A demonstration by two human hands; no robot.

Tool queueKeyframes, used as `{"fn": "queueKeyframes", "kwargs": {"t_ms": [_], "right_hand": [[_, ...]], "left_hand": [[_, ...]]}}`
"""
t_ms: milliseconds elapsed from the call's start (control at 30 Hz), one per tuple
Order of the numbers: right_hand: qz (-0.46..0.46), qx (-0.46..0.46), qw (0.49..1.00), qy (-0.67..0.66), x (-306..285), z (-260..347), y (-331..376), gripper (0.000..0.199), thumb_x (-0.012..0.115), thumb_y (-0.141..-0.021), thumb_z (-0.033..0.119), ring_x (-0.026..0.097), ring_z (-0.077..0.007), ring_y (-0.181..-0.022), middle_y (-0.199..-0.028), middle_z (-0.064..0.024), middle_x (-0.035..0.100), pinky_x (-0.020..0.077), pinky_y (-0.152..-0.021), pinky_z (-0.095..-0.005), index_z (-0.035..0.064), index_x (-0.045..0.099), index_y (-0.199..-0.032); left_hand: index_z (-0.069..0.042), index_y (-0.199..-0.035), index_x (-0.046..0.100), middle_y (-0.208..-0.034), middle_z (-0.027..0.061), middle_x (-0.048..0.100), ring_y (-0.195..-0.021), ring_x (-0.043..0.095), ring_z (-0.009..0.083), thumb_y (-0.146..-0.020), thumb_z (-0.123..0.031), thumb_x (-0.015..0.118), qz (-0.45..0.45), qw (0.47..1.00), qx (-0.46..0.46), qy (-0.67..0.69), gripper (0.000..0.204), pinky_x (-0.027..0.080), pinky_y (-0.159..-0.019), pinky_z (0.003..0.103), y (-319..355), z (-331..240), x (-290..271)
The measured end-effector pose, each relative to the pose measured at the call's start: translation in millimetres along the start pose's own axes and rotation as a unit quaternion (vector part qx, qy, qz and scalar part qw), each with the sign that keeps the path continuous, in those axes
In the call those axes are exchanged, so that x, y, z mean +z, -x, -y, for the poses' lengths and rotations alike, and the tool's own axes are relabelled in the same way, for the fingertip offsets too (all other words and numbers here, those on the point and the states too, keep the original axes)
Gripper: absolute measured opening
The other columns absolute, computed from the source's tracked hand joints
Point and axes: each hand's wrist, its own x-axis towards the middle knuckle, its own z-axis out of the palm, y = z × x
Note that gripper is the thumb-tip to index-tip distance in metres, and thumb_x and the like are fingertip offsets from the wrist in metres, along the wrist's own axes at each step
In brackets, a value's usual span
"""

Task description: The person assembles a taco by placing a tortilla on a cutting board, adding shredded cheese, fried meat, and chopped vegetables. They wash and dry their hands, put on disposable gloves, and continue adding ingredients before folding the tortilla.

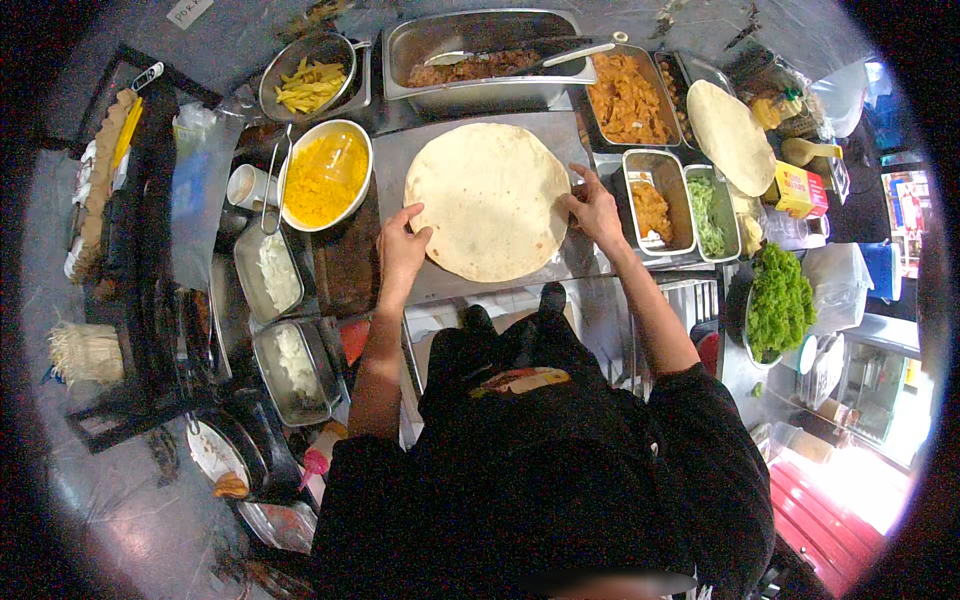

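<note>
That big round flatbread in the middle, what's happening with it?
A person is laying a plain flatbread flat on a metal counter. The left hand touches its left edge and the right hand its right edge. Nothing is on it yet. Around it sit trays of meat, a bowl of yellow sauce, fries and shredded lettuce.

A bowl of yellow sauce (325, 178), fries in a strainer (308, 85) and leafy greens (779, 300) surround the counter.
</note>
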Motion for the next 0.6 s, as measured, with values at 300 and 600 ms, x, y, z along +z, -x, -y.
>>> {"fn": "queueKeyframes", "kwargs": {"t_ms": [300, 600], "right_hand": [[-0.003, -0.002, 1.0, -0.024, -0.1, 5.2, 2.4, 0.057, 0.065, -0.079, 0.006, 0.068, -0.0243, -0.067, -0.083, -0.0158, 0.068, 0.0547, -0.062, -0.0369, 0.0097, 0.048, -0.133], [-0.139, -0.084, 0.984, 0.071, -13.4, -12.4, 14.9, 0.038, 0.054, -0.088, 0.01, 0.065, -0.0336, -0.078, -0.093, -0.0196, 0.067, 0.0508, -0.074, -0.0436, 0.0098, 0.055, -0.126]], "left_hand": [[-0.005, -0.117, 0.066, -0.108, 0.0195, 0.064, -0.086, 0.066, 0.0236, -0.072, -0.005, 0.072, -0.008, 1.0, 0.004, -0.025, 0.046, 0.052, -0.08, 0.036, -0.5, 3.4, -9.1], [-0.011, -0.131, 0.058, -0.149, 0.0153, 0.038, -0.14, 0.027, 0.0408, -0.09, -0.029, 0.06, -0.062, 0.919, 0.309, -0.237, 0.045, 0.021, -0.114, 0.056, 26.1, -43.5, 52.4]]}}
